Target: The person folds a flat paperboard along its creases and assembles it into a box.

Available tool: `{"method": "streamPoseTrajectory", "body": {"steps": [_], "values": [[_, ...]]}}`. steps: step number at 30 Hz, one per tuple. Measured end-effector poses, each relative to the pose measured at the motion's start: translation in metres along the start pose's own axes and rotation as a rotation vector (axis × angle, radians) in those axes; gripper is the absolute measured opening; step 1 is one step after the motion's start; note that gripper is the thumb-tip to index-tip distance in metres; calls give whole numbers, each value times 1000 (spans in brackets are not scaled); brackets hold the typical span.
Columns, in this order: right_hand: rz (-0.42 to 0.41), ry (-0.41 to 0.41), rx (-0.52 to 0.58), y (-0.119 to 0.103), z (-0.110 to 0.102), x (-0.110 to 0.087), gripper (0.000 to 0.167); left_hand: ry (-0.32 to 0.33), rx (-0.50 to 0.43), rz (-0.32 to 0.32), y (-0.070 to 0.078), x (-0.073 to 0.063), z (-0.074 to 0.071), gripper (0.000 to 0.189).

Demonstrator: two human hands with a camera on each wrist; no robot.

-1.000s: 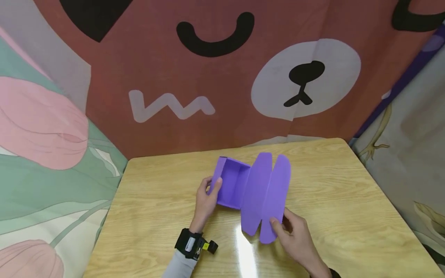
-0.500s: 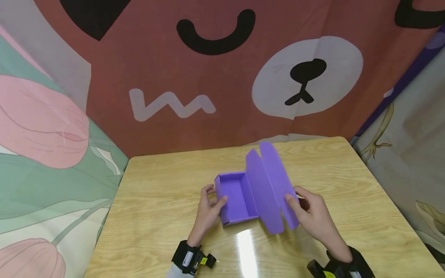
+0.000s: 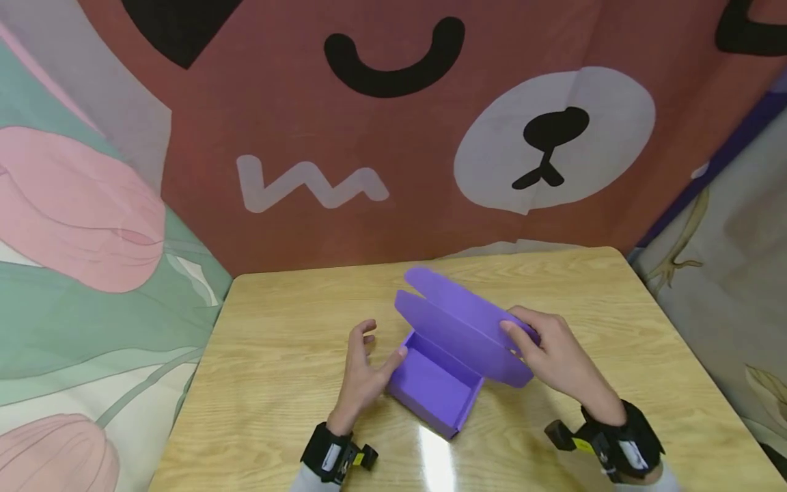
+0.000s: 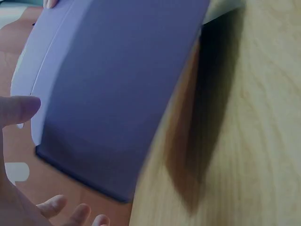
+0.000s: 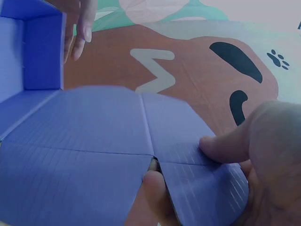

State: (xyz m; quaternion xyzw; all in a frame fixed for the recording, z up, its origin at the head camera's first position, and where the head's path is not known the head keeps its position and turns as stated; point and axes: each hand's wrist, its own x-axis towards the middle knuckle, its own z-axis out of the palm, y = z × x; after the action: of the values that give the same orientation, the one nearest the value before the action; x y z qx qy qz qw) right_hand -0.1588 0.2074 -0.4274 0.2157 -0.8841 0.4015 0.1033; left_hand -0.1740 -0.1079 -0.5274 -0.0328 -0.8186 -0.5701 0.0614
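Note:
A purple cardboard box (image 3: pixel 428 388) is tilted above the wooden table, its lid (image 3: pixel 458 342) swung up and its shallow tray facing me. My right hand (image 3: pixel 558 355) pinches the lid's outer flap (image 3: pixel 464 304) near its right end, thumb on the near face. In the right wrist view, a fingertip shows at the slit between flap and side tab. My left hand (image 3: pixel 363 379) is at the box's left side, fingers spread and the thumb touching or very near its upper left corner. The left wrist view shows those fingers apart from the box (image 4: pixel 108 103).
The wooden table (image 3: pixel 277 355) spreads around the hands, with a bright glare spot near its front. Behind it hangs a brown bear-print cloth (image 3: pixel 393 130). A floral cloth (image 3: pixel 80 342) borders the left side and a pale cloth the right.
The box has turned clockwise, bringing its tray nearer me and its lid to the back right. My left fingers have come off its side, while my right hand has kept the flap and risen.

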Motion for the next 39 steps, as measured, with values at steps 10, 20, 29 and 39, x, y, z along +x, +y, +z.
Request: {"method": "streamPoseTrajectory", "body": {"steps": [10,20,29,39], "values": [[-110,-187,-38,8,-3,25,21,-65,28,183,2,13,0,79],[-144,-181,6,12,4,33,16,-49,21,338,4,17,1,35],[8,24,129,32,16,19,59,-45,-31,387,25,8,-7,26],[147,138,385,66,55,-18,46,11,-26,426,3,9,-8,18]]}}
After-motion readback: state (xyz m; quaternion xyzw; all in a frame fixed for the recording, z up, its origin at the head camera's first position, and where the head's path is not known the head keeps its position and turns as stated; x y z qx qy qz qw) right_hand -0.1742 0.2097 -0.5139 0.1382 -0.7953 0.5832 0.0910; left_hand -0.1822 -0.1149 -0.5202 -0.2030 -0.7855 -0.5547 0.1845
